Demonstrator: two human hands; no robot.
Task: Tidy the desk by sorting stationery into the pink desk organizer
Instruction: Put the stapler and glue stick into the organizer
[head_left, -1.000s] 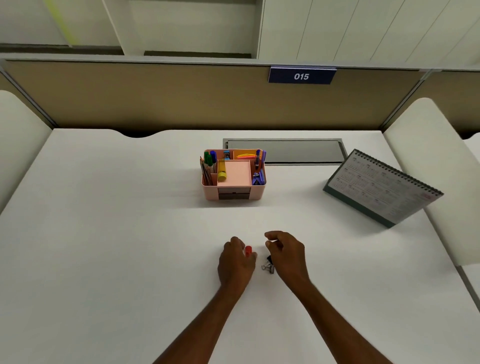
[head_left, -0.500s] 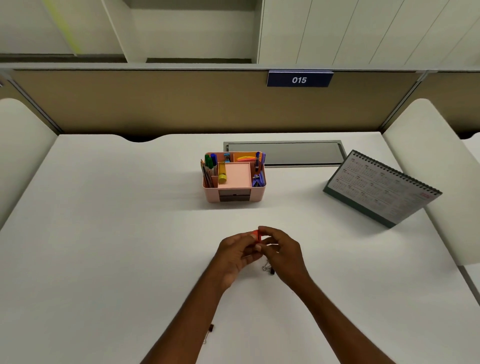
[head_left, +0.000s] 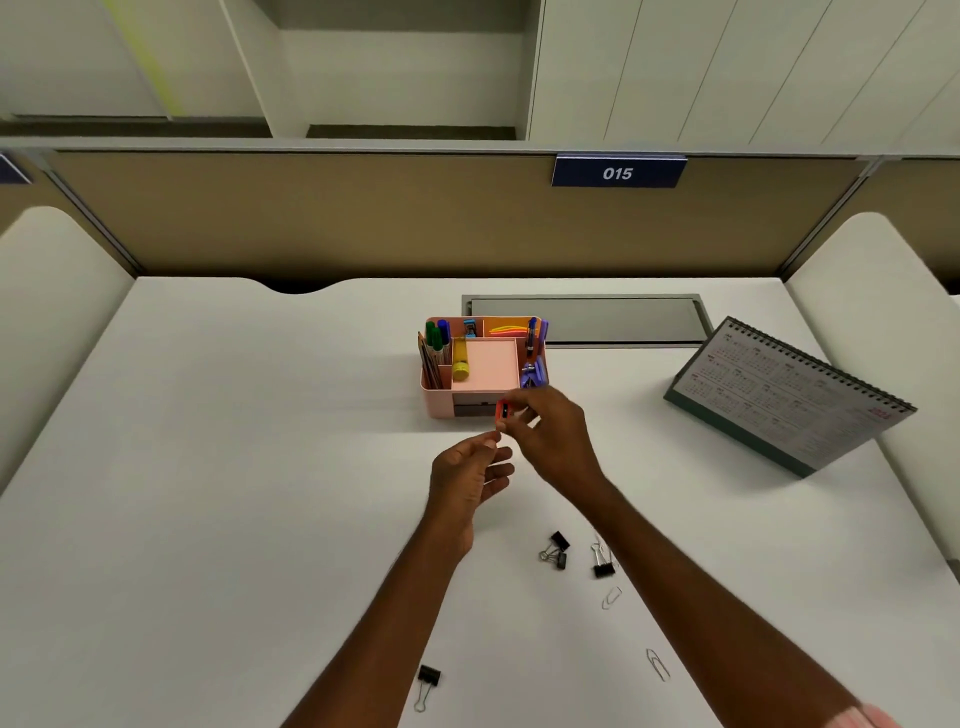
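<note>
The right hand (head_left: 550, 436) pinches a small red sharpener (head_left: 503, 410) between thumb and fingers, with the pink desk organizer (head_left: 439, 400) just beyond them. The left hand (head_left: 465, 470) sits below, loosely curled and empty. The sharpener is probably light, rigid, slick plastic; gripping its flat sides suits.

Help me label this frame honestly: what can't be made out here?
- Head view: the small red item pinched by the right hand is partly covered by that hand and too small to identify.
- Head view: the dark front recess of the pink organizer is partly behind the same hand, so its contents are unseen.
- Head view: the print on the desk calendar is too small to read.
- Head view: the pink sleeve is cut off by the bottom edge.
</note>
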